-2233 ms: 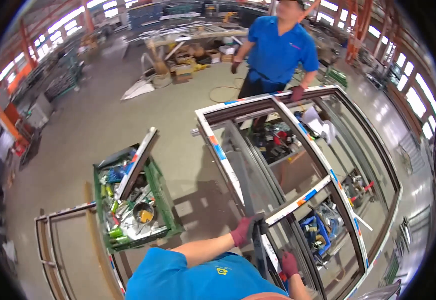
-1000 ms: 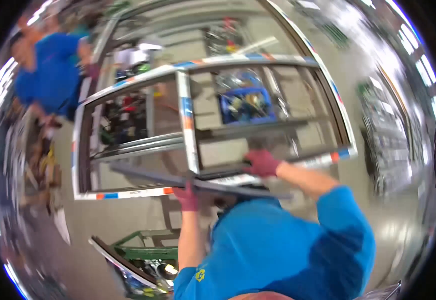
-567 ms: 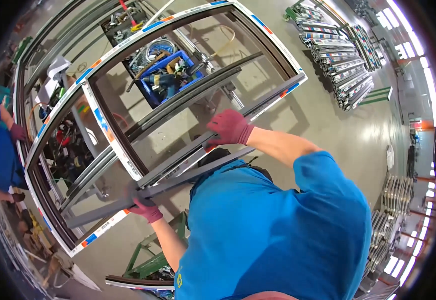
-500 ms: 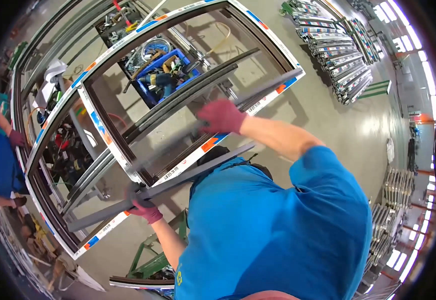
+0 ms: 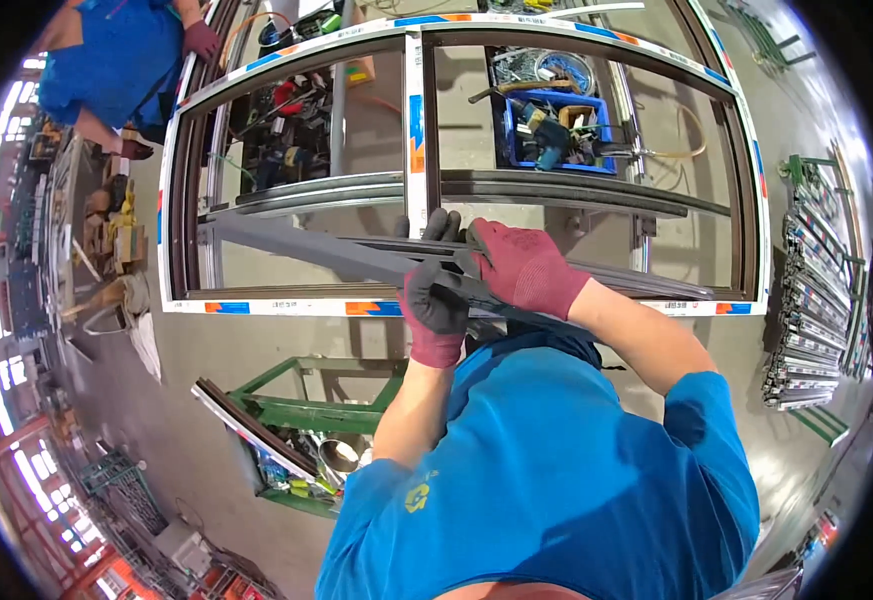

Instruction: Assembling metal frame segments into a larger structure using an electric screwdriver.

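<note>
Both of my hands wear maroon gloves with dark grey palms and meet above the near side of a large window frame (image 5: pixel 316 307). My left hand (image 5: pixel 434 312) is closed around a long, flat grey strip (image 5: pixel 306 245), which slants across the frame's left opening. Close beside it, to the right, my right hand (image 5: pixel 526 268) is closed on a narrow dark strip (image 5: pixel 646 282) that runs on to the right over the near rail. Where the strips overlap between my hands, their ends are hard to tell apart. Further dark strips (image 5: pixel 566 190) lie lengthwise across the frame.
Beneath the frame, a blue crate (image 5: pixel 611 150) holds a drill and other tools. A green stand (image 5: pixel 306 410) with loose parts is at my near left. Bundled profiles (image 5: pixel 816 300) lie at the right. Another person (image 5: pixel 116 70) is at the far left corner.
My view has turned, so the frame now lies nearly level across it. My right hand has come in from the frame's right side to beside my left. The grey strip stays in my left hand.
</note>
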### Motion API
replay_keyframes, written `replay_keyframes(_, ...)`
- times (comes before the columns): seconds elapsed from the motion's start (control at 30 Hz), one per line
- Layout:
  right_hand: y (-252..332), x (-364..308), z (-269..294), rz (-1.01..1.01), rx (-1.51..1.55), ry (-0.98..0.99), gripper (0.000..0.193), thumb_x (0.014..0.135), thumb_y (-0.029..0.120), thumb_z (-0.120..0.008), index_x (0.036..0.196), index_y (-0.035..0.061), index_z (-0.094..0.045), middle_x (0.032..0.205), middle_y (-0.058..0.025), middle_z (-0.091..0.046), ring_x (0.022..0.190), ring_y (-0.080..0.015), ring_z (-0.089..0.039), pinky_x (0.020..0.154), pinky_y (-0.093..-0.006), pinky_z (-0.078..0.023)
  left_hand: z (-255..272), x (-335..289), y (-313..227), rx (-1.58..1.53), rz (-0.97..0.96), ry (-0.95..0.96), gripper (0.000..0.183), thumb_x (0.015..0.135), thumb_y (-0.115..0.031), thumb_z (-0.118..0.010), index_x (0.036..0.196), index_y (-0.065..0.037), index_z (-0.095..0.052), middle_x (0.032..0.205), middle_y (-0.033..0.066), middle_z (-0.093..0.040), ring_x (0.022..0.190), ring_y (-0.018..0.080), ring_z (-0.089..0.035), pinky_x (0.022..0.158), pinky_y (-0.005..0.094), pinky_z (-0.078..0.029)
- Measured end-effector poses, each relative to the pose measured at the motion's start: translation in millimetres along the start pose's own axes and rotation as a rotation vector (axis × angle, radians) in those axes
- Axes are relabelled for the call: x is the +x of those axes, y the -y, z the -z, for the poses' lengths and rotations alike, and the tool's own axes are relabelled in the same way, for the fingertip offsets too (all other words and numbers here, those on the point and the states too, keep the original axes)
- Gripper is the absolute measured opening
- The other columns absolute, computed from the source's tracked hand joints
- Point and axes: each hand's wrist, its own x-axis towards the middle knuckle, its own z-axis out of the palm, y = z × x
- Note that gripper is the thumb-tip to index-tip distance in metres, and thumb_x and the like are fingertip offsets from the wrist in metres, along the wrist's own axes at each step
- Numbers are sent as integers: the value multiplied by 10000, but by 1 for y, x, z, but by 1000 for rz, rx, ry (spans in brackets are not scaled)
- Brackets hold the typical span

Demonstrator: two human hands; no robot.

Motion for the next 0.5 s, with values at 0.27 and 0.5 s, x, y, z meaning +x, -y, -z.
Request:
replay_keyframes(0.27,-45,-77,49,72,-15,-6,928,713,310,-843,1517,64,-451,1342,-239,-625,1260,-440,-585,1085,-511,-474,-26,18,-27,-147,-75,74,300,1013,-228,-604,1191,12,-600,1044,143,-668,1028,275,-664,995,469,-528)
replay_keyframes(0.5,-112,-175,111,-169,-286,-165,771,697,104,-755,1432,38,-533,1321,-237,-634,1218,-433,-612,1056,-499,-488,-51,36,-7,-115,-70,85,170,974,-165,-678,1118,-77,-654,1079,101,-696,1020,223,-670,963,411,-535)
